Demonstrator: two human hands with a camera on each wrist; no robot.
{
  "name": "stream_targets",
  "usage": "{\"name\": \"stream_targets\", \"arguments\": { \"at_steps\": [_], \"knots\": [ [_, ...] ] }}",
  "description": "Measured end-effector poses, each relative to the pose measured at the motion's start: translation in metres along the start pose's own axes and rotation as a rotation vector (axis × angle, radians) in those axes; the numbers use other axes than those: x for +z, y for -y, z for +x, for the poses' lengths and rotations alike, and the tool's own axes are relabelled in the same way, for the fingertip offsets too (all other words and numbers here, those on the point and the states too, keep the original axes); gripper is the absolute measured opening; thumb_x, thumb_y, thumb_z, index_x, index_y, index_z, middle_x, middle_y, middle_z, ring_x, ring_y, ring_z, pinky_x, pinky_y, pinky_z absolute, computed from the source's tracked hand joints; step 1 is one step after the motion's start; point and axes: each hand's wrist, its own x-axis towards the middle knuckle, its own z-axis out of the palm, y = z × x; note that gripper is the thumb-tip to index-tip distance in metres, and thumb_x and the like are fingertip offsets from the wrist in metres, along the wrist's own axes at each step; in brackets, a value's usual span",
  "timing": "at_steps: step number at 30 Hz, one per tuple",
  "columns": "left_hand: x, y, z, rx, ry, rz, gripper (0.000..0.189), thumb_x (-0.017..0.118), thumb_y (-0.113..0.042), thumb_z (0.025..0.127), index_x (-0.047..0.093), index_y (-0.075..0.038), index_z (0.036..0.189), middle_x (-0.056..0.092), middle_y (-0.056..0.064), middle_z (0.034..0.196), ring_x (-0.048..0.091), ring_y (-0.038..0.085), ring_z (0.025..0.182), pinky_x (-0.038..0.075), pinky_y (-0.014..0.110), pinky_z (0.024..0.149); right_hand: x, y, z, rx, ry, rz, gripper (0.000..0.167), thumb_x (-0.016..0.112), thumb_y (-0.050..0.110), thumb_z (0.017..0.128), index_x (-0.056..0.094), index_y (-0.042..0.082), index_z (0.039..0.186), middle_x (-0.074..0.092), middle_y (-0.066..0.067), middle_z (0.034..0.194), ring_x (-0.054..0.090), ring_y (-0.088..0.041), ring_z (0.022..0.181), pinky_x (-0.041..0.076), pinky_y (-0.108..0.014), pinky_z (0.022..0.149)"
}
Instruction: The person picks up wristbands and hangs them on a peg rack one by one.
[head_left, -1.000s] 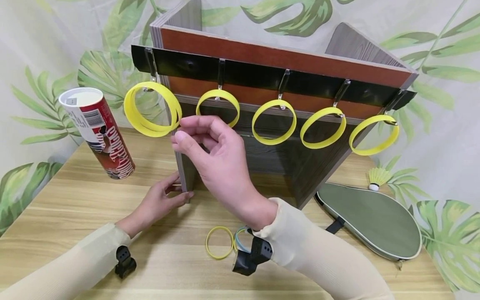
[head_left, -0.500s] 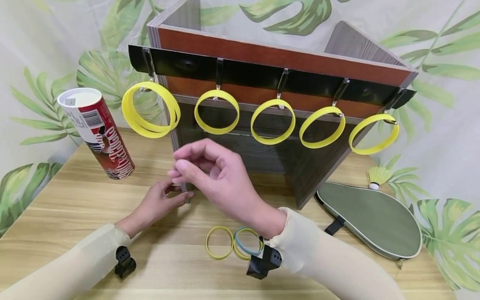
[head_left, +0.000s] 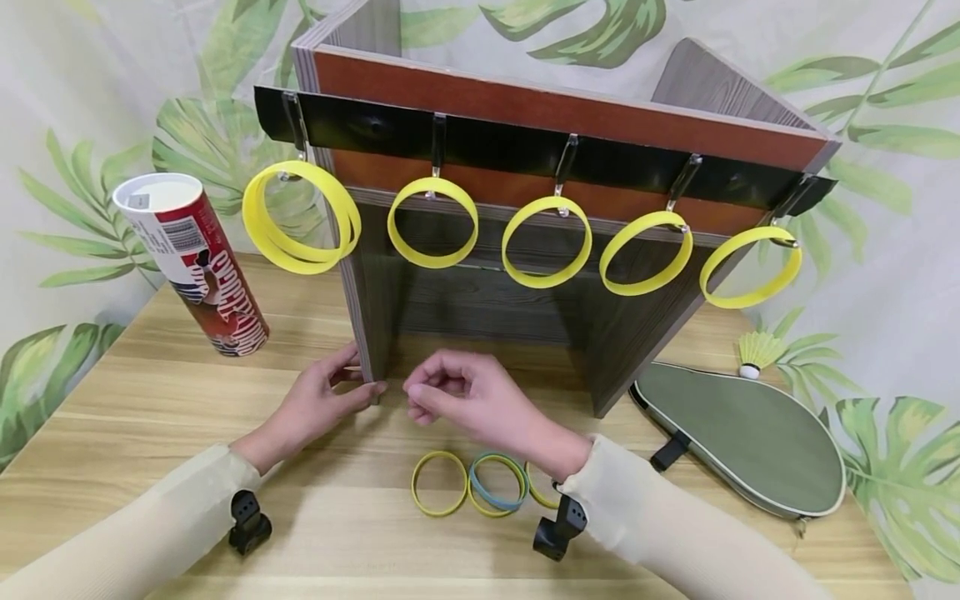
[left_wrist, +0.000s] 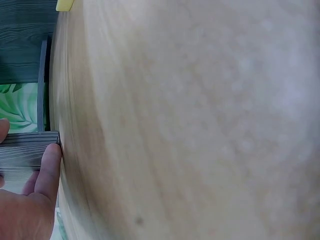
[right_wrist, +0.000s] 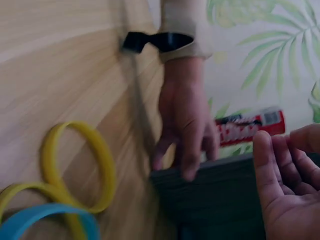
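My left hand (head_left: 318,406) grips the bottom front corner of the grey wooden stand's left side panel (head_left: 365,308), thumb on one side and fingers on the other. My right hand (head_left: 480,400) hovers over the table in front of the stand. Its fingers are loosely curled with nothing between them. Just below it lie a yellow ring (head_left: 413,492) and a blue ring (head_left: 501,503) on another yellow one. A further yellow ring (head_left: 534,490) is partly hidden by the right wrist. Yellow rings (head_left: 255,225) hang from the leftmost hook, and one ring hangs from each other hook.
A black strip (head_left: 502,142) with metal hooks crosses the stand's reddish-brown front board (head_left: 562,96). Left of it stands a red and white can (head_left: 217,283). To the right lie a green paddle case (head_left: 742,442) and a yellow shuttlecock (head_left: 757,352).
My right hand has come away from the rings on the leftmost hook and dropped toward the table, uncovering more of the rings there. The left hand stays on the panel.
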Motion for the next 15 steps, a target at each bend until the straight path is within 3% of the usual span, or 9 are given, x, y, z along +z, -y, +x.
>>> {"name": "stream_targets", "arguments": {
  "at_steps": [6,9,12,15],
  "knots": [
    [0.0,0.001,0.0,0.011,-0.007,0.005,0.057,0.071,-0.007,0.098,0.052,-0.006,0.152,0.071,0.024,0.129,0.068,0.037,0.116,0.057,0.019,0.085,-0.008,-0.037,-0.002,0.109,0.044,-0.133,0.017,0.066,0.008,0.101,0.07,-0.006,0.108,0.072,-0.026,0.094,0.072,-0.035,0.085,0.063,-0.049,0.084],
    [0.0,0.0,0.0,0.005,-0.005,0.005,0.058,0.071,-0.007,0.098,0.052,-0.006,0.153,0.071,0.024,0.129,0.068,0.037,0.116,0.057,0.018,0.086,-0.013,-0.053,-0.003,0.134,0.081,-0.223,0.016,0.067,0.011,0.102,0.072,-0.003,0.107,0.073,-0.023,0.095,0.071,-0.026,0.08,0.063,-0.036,0.079],
    [0.0,0.0,0.0,-0.004,-0.002,0.008,0.058,0.071,-0.008,0.098,0.051,-0.006,0.153,0.07,0.025,0.13,0.068,0.038,0.117,0.056,0.018,0.086,-0.017,-0.064,-0.003,0.143,0.12,-0.31,0.014,0.068,0.013,0.101,0.073,0.001,0.105,0.073,-0.014,0.092,0.064,-0.01,0.078,0.055,-0.021,0.074],
    [0.0,-0.001,0.0,-0.009,0.0,0.011,0.058,0.071,-0.009,0.098,0.051,-0.006,0.152,0.07,0.025,0.13,0.067,0.038,0.117,0.056,0.018,0.086,-0.018,-0.07,-0.002,0.154,0.158,-0.366,0.01,0.069,0.011,0.1,0.075,0.003,0.102,0.073,-0.007,0.092,0.059,-0.002,0.079,0.052,-0.016,0.075]
  ]
}}
